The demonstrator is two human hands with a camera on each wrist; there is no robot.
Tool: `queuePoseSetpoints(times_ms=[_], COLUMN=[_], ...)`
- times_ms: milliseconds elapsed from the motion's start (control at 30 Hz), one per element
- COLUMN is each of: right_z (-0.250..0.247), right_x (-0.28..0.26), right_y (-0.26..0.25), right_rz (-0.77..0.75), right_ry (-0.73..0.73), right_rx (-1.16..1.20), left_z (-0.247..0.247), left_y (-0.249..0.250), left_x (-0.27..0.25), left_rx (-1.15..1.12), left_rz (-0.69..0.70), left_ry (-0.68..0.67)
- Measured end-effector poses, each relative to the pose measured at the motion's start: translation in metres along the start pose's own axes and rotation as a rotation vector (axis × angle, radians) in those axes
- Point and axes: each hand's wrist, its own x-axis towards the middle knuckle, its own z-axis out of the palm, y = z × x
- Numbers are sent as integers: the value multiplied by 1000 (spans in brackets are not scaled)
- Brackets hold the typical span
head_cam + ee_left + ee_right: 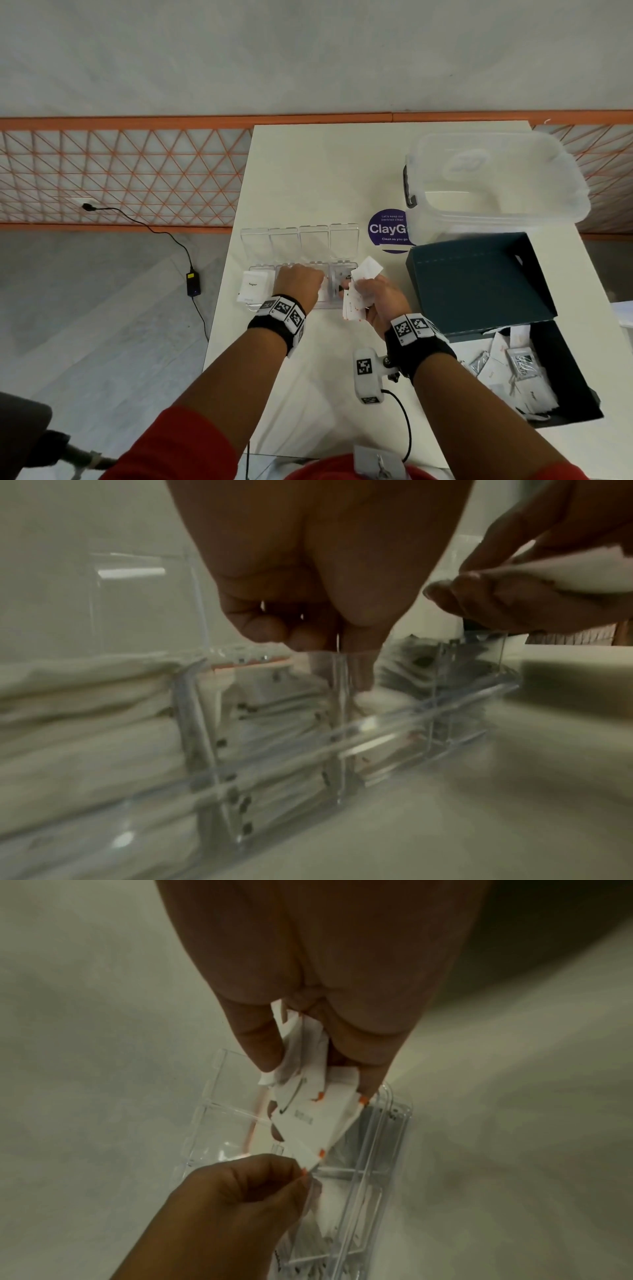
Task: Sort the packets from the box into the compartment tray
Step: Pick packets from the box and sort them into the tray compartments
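Observation:
A clear compartment tray (313,240) lies on the white table with its lids open. My left hand (301,282) hovers over a middle compartment, and its curled fingers (260,1185) pinch a white packet (323,1194) down into it. Just right of the tray, my right hand (368,294) grips a fanned bunch of white packets with orange marks (308,1112). White sugar packets (252,286) fill the leftmost compartment. Grey packets (428,664) sit in the rightmost one. The dark box (575,377) at my right holds several more packets (510,373).
The box's teal lid (479,284) lies beside the tray's right end. A clear plastic tub (496,181) and a purple sticker (388,229) are behind it. The table's left edge runs close to the tray. A power adapter (193,284) lies on the floor.

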Motion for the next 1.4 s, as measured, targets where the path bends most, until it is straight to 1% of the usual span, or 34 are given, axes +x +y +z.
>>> queuePoseSetpoints(times_ms=[133, 233, 333, 400, 467, 500, 533, 600, 633, 667, 733, 833, 1000, 1167, 1267, 1400], right_z=[0, 0, 2, 4, 9, 11, 14, 18, 19, 21, 23, 25, 23, 19, 16, 14], right_x=[0, 1, 2, 2, 1, 0, 0, 0, 0, 0, 0, 0, 2, 5, 7, 9], right_y=[-1, -4, -6, -7, -6, -5, -4, -2, -1, 0, 0, -1, 1, 5, 7, 6], right_rz=[8, 41, 50, 28, 2, -11, -24, -49, -57, -59, -51, -38, -1, 17, 20, 14], right_ry=[-8, 3, -17, -38, -54, -57, -57, -60, -65, -71, -82, -78, -3, 40, 57, 58], right_rx=[2, 57, 82, 39, -12, -22, -29, -40, -38, -30, -18, 9, 112, 94, 79, 69], left_z=[-5, -7, -11, -15, -21, -24, -28, -31, -30, -29, -27, -26, -24, -22, -18, -10], left_y=[-5, -5, -7, -10, -12, -12, -11, -8, -8, -7, -8, -14, -29, -38, -38, -30], left_x=[1, 1, -2, -4, -5, -6, -8, -9, -9, -9, -10, -10, -9, -9, -7, -6], left_rx=[-123, -238, -390, -566, -768, -858, -927, -981, -999, -1026, -1086, -1112, -1147, -1129, -1075, -906], left_rz=[-2, -1, -37, -84, -138, -159, -164, -156, -154, -152, -154, -159, -236, -252, -253, -217], left_ry=[-72, -43, 76, 194, 260, 252, 210, 86, 45, 35, 61, 74, 116, 103, 84, 35])
